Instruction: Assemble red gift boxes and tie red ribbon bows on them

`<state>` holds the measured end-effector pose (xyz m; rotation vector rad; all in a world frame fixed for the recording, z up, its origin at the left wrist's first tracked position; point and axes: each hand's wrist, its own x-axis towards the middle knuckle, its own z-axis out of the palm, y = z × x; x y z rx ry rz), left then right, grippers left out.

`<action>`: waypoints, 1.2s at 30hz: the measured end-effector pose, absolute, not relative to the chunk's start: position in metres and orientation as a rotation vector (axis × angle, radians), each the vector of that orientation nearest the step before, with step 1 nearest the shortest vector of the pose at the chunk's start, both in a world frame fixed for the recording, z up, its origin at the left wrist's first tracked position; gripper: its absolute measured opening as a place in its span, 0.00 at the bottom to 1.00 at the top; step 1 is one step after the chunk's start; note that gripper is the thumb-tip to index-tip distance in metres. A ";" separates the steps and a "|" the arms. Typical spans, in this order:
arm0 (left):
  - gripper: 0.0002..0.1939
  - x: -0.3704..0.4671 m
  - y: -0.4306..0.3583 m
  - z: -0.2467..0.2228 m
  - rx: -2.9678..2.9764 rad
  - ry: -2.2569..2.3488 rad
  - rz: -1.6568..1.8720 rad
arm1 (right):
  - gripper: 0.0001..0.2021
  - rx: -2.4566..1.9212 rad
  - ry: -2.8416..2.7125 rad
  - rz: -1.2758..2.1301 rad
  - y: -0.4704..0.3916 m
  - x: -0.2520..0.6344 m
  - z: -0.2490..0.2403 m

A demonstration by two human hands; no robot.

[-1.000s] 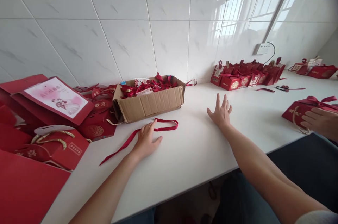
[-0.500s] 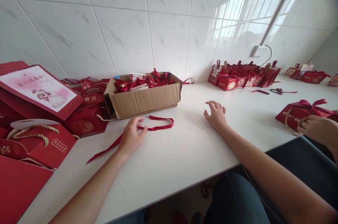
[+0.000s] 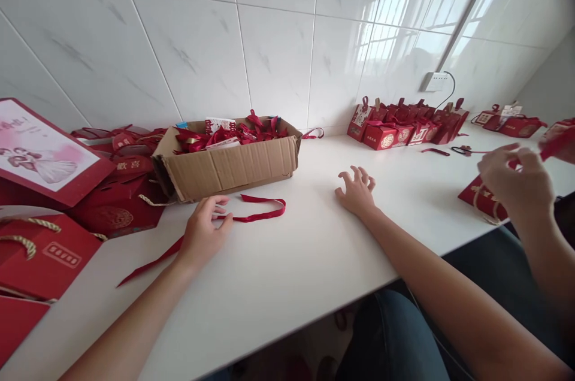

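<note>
A dark red ribbon (image 3: 265, 215) lies loosely curved on the white table (image 3: 287, 285). My left hand (image 3: 206, 231) rests over its middle, fingers bent and apart; whether they touch the ribbon I cannot tell. To the right, my right hand (image 3: 357, 191) stays on the bare tabletop, fingers spread and curled, holding nothing. Behind the ribbon stands an open cardboard box (image 3: 229, 168), filled with red ribbons (image 3: 256, 132) and some printed cards.
Red gift boxes (image 3: 121, 207) with rope handles pile up at left. More red boxes (image 3: 399, 126) stand in rows along the tiled wall. At right, a co-worker's hands (image 3: 516, 180) work over a red box (image 3: 478, 198). Scissors (image 3: 462, 150) lie beyond.
The view has shifted slightly to the right. My hands keep nearly the same places and poses. The co-worker's hand has risen from beside the box, with red ribbon at the fingers.
</note>
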<state>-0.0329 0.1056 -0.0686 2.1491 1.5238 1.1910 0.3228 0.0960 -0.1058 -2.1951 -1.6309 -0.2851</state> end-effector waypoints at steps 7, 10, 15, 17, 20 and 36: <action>0.12 -0.032 0.105 -0.068 2.129 1.552 1.159 | 0.16 -2.193 -1.612 -0.288 0.096 0.323 -0.104; 0.12 -0.031 0.105 -0.068 2.132 1.547 1.144 | 0.15 -2.201 -1.608 -0.260 0.097 0.324 -0.105; 0.13 -0.032 0.107 -0.070 2.150 1.543 1.117 | 0.17 -2.199 -1.602 -0.249 0.097 0.324 -0.105; 0.13 -0.032 0.107 -0.071 2.153 1.542 1.113 | 0.16 -2.205 -1.598 -0.255 0.096 0.323 -0.104; 0.13 -0.032 0.106 -0.070 2.148 1.548 1.106 | 0.19 -2.203 -1.595 -0.286 0.094 0.320 -0.100; 0.08 -0.039 0.108 -0.077 2.548 1.634 0.809 | 0.27 -2.224 -1.722 0.132 0.097 0.316 -0.098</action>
